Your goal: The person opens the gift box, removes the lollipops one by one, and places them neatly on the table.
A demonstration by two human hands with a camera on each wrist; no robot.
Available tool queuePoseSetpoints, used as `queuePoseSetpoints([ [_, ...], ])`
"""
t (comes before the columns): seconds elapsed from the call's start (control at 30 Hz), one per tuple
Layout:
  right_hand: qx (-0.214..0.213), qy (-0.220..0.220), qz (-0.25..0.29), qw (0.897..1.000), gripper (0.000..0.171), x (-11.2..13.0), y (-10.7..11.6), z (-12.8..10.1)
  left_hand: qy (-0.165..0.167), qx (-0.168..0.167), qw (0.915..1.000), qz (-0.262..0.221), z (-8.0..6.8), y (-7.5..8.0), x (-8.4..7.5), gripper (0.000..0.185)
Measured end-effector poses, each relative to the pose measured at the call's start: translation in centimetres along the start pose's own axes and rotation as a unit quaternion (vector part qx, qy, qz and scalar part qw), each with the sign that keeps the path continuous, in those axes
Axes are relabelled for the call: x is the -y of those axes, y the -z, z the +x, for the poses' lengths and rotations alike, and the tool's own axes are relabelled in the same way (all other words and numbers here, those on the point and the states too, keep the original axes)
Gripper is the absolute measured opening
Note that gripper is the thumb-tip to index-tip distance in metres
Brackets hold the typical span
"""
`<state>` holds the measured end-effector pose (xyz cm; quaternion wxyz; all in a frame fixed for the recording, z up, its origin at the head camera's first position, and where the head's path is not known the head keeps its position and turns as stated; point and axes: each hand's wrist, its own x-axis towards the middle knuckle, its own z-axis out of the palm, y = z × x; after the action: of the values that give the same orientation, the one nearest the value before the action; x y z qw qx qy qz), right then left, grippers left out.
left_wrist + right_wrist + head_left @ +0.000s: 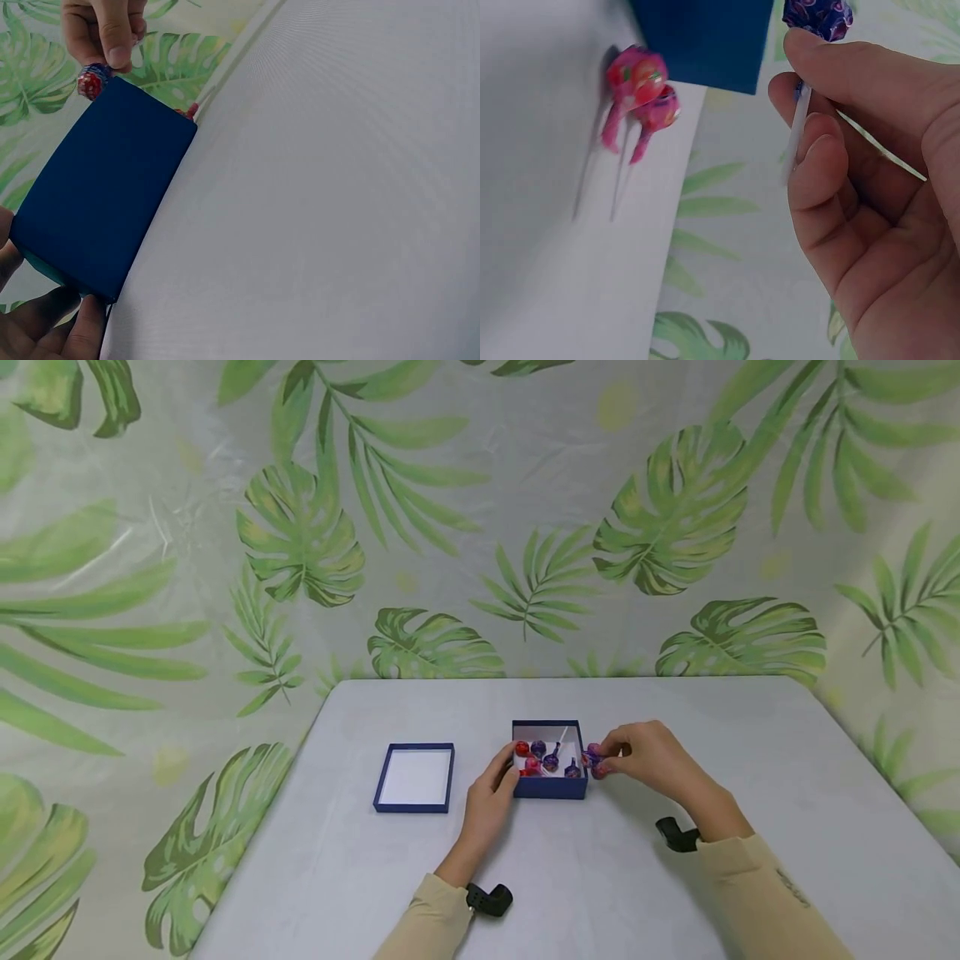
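A blue box [550, 788] with a white inside holds several wrapped lollipops [551, 762], red, pink and purple. My left hand [486, 802] grips the box at its left side, fingertips at the rim. Just off the box's right wall, my right hand [656, 764] pinches a purple-wrapped lollipop [821, 16] by the stick, right below the candy. In the right wrist view, two pink-wrapped lollipops [637, 77] lie side by side on the table, close to the box. The left wrist view shows the box's outer wall, which hides most of its contents.
Left of the box lies a shallow blue-rimmed lid [414, 777], white inside facing up. Everything stands on a white-covered table [315, 860]. Behind it hangs a leaf-patterned curtain [435, 568].
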<state>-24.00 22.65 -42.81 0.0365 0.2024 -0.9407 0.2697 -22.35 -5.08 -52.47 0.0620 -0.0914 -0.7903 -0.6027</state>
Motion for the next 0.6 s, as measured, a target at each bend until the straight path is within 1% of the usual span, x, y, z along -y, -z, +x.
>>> queuePoseSetpoints([
  [0.17, 0.001, 0.009, -0.012, 1.000, 0.010, -0.9, -0.3, -0.6, -0.008, -0.003, 1.0000, -0.005, 0.0, 0.0, 0.0, 0.044],
  [0.27, 0.008, 0.012, -0.020, 1.000, 0.011, -1.5, -0.5, -1.0, -0.014, 0.001, 0.9999, -0.009, 0.0, -0.1, 0.1, 0.044],
  [0.43, 0.028, 0.003, -0.029, 0.999, 0.012, -2.4, -1.1, -1.6, -0.008, 0.006, 0.9999, -0.011, 0.0, -0.1, 0.3, 0.044],
  [0.6, 0.036, 0.023, -0.028, 0.999, 0.013, -3.2, -2.0, -1.7, -0.007, 0.006, 1.0000, -0.003, 0.0, 0.1, 0.2, 0.044],
])
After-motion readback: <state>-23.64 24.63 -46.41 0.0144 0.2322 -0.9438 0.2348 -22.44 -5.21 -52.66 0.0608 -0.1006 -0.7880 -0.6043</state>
